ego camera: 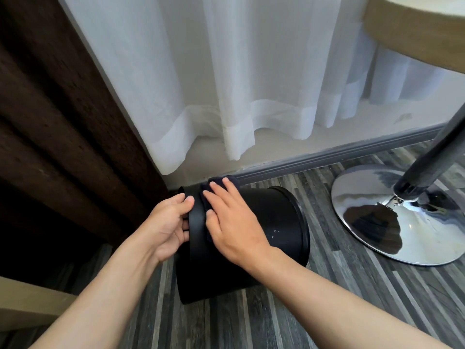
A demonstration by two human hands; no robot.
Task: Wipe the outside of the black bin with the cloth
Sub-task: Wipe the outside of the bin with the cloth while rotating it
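Round black plastic bin (274, 222) lies tipped on its side on the grey wood-plank floor (352, 285), near the skirting below the sheer white curtain (226, 71). Left hand (167, 229) grips the bin's rim, thumb outside, fingers hidden inside. Right hand (232, 224) lies flat, fingers spread, pressing a dark navy cloth (221, 182) against the bin's outer wall. Chrome stool base (392, 217) stands to the right, apart from the bin.

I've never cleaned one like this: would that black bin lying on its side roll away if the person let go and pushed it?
Probably. The black bin is round and lies on its side on smooth plank floor, so a push could roll it. The left hand grips its rim, seemingly steadying it. It looks like thin plastic, so likely light.
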